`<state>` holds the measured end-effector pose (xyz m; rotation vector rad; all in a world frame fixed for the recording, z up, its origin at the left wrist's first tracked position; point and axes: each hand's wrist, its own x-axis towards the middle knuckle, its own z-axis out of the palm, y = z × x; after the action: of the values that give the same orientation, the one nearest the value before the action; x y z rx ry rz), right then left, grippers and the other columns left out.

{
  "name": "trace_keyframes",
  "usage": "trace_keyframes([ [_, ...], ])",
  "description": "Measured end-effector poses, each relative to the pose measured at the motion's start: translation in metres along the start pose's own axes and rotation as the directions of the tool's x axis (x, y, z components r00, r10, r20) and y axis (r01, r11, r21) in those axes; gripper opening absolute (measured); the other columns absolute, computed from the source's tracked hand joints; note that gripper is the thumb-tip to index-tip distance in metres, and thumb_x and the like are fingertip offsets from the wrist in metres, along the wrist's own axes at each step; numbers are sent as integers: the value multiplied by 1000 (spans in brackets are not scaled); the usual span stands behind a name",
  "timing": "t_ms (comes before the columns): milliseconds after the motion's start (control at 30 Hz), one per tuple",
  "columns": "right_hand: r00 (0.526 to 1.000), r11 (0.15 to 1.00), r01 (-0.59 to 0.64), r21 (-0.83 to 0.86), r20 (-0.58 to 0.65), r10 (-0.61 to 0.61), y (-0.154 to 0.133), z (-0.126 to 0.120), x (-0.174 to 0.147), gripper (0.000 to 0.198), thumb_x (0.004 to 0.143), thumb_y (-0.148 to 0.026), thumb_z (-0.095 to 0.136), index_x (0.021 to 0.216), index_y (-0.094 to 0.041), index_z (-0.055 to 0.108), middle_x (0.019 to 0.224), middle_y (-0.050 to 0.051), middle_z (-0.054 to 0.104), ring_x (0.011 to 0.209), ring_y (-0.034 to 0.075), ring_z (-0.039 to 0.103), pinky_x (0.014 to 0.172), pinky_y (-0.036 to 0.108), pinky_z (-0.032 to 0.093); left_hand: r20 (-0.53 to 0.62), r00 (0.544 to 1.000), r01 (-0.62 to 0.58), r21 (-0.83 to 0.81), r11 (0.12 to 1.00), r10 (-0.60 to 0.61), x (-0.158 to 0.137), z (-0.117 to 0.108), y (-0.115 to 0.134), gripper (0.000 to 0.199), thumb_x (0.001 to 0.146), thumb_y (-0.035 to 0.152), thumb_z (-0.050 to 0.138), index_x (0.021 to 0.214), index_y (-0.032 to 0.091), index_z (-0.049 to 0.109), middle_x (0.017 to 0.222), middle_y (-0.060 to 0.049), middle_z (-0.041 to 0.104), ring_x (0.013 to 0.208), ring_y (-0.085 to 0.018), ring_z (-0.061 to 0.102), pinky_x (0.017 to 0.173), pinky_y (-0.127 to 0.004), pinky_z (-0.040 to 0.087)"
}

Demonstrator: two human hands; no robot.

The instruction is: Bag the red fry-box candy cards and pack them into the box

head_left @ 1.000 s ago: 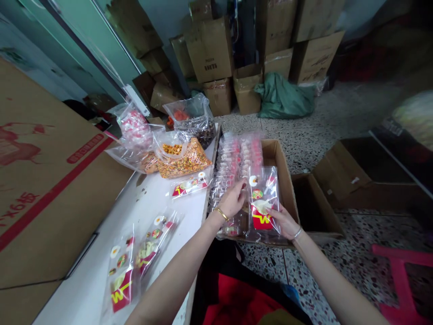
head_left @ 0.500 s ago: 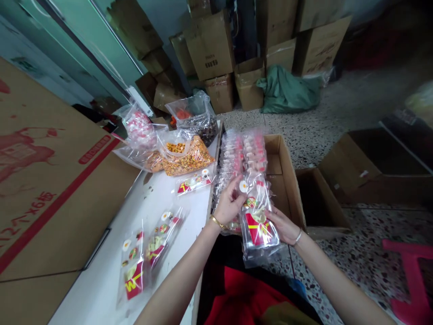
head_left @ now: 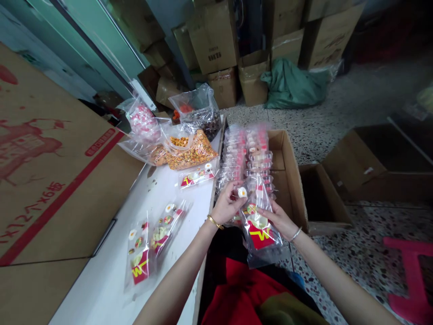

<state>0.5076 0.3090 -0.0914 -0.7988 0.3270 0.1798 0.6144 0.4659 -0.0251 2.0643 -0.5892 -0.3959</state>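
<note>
My left hand point(head_left: 227, 205) pinches the upper left edge of a clear plastic packet point(head_left: 260, 234), close to a small fried-egg piece point(head_left: 242, 192) inside it. The packet also holds small food-shaped pieces and a red piece with a yellow W-like mark. On the packet's right side, my right hand point(head_left: 280, 220) is closed, with fingers lying across its front. Behind it, an open cardboard box point(head_left: 293, 189) contains rows of similar packets point(head_left: 233, 151). To the left, two matching packets point(head_left: 139, 259) lie side by side on the white table point(head_left: 169, 289), and another packet point(head_left: 198, 175) lies farther back.
Clear bags of small orange-yellow pieces point(head_left: 192, 153), dark pieces point(head_left: 209, 124) and pink-white pieces point(head_left: 144, 119) stand at the table's far end. A large carton point(head_left: 50, 158) blocks the left side. An open box point(head_left: 321, 198) and a pink stool point(head_left: 407, 271) stand on the right.
The view has shifted slightly, so the table and boxes appear a little to the right and higher. Both hands still hold the same packet, whose lower end has swung slightly to the right.
</note>
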Motion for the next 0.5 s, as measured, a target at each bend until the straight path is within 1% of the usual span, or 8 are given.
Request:
trace_keyframes([
  [133,1000,999,3,-35,5,-3,3,1,-3,56,68,-29,77,118,-27,53,107,2,67,89,22,65,81,35,50,10,999,-32,34,999,32,-3,2,1,44,80,27,60,121,21,47,112,-6,53,84,-13,54,72,-25,47],
  [233,1000,998,-10,-56,-14,9,2,2,-4,53,70,-31,76,118,-27,54,104,2,68,85,22,65,79,35,50,21,999,-43,55,998,42,-5,3,1,44,80,30,61,121,20,47,114,-6,52,84,-14,52,71,-25,46],
  [333,999,997,21,-77,-25,-23,1,3,-4,50,69,-32,76,115,-27,57,101,1,68,86,22,65,78,34,50,16,999,-34,73,997,33,-5,4,0,42,80,34,62,117,20,48,112,-6,52,86,-14,52,71,-24,45],
  [400,999,996,24,-87,-25,-26,1,5,-3,49,68,-33,76,113,-26,58,101,1,68,87,23,64,77,34,50,-9,1000,-6,86,996,7,-5,6,-2,40,80,35,62,114,20,49,108,-5,53,81,-12,51,69,-23,43],
  [500,1000,994,17,-107,-23,-20,1,8,-3,48,68,-33,76,112,-26,59,100,1,68,88,23,64,76,33,50,-73,996,54,103,993,-47,-3,13,-7,38,77,37,65,106,19,49,96,-1,54,68,-9,46,62,-21,40],
])
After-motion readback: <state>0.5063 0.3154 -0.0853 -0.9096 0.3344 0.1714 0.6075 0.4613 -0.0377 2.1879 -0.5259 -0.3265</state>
